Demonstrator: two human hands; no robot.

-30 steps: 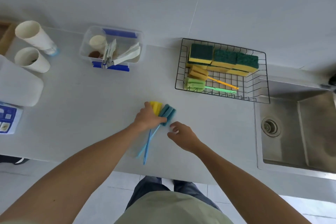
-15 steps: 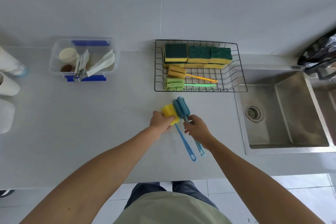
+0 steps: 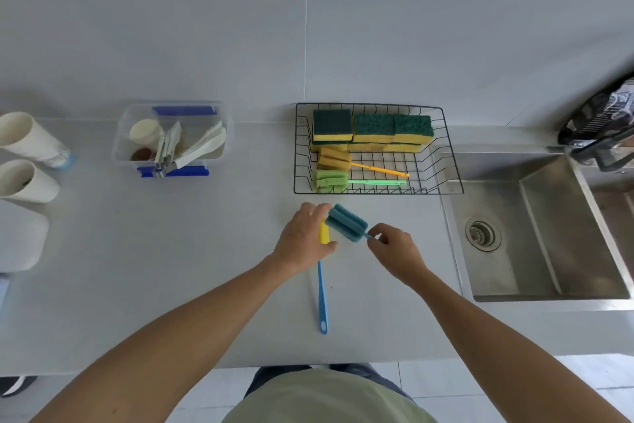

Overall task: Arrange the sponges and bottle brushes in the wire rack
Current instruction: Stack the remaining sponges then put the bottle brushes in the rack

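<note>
A black wire rack [image 3: 446,162] stands on the counter by the sink, holding several green-and-yellow sponges [image 3: 374,129], an orange bottle brush [image 3: 334,159] and a green bottle brush [image 3: 331,179]. Just in front of it, my right hand [image 3: 394,251] pinches the handle of a teal-headed bottle brush [image 3: 346,223], its head raised toward the rack. My left hand [image 3: 303,237] covers and holds the yellow head of another brush [image 3: 324,234], whose blue handle [image 3: 321,295] lies on the counter pointing toward me.
A steel sink [image 3: 542,234] lies right of the rack, with a dark bag [image 3: 600,124] above it. A clear plastic box [image 3: 171,139] with utensils sits left of the rack. Two white cups [image 3: 27,158] stand at the far left.
My right hand has lifted the teal brush away from the yellow one and turned its head toward the rack. The yellow brush's handle now lies straight toward me.
</note>
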